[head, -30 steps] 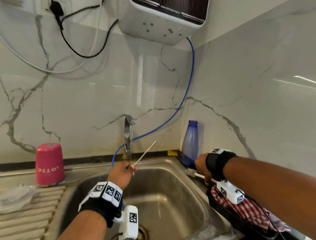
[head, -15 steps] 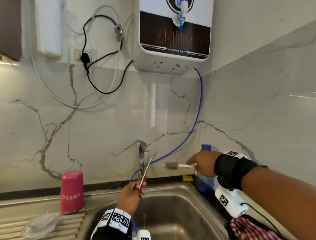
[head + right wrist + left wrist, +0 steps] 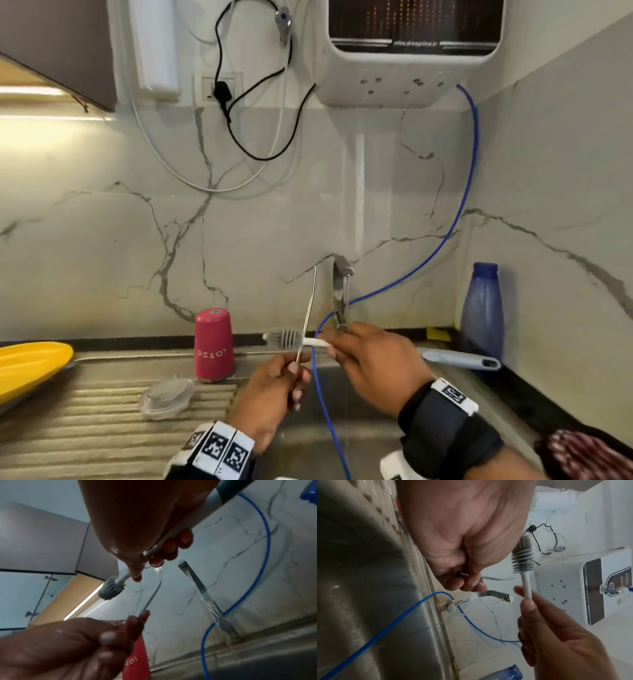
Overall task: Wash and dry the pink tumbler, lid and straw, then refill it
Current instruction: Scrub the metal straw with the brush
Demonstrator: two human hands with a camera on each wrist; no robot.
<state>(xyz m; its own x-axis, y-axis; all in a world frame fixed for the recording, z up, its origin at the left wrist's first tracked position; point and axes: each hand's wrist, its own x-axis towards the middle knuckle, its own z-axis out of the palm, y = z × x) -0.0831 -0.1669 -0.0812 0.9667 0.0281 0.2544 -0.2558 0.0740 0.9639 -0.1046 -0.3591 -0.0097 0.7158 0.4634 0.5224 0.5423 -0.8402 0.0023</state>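
Note:
My left hand [image 3: 294, 373] pinches the lower end of the thin metal straw [image 3: 310, 308] and holds it upright over the sink. My right hand [image 3: 334, 347] grips the white handle of a brush, whose grey bristle head [image 3: 286, 337] crosses just left of the straw. The left wrist view shows the brush head [image 3: 523, 557] next to my left hand [image 3: 458, 547]. From below, the straw [image 3: 150, 596] and brush head [image 3: 111, 588] are close together. The pink tumbler [image 3: 214, 344] stands upside down by the wall. Its clear lid [image 3: 166, 397] lies on the draining board.
The tap [image 3: 340, 291] runs a thin stream into the steel sink [image 3: 359, 442]. A blue hose [image 3: 445, 240] hangs from the wall purifier [image 3: 411, 68] into the sink. A blue bottle [image 3: 481, 308] stands at right, a checked cloth [image 3: 589, 452] lower right, a yellow dish [image 3: 30, 363] at left.
My right hand lifted the brush from the sink's right edge and carried it left to the straw. My left hand raised the straw from slanted to upright.

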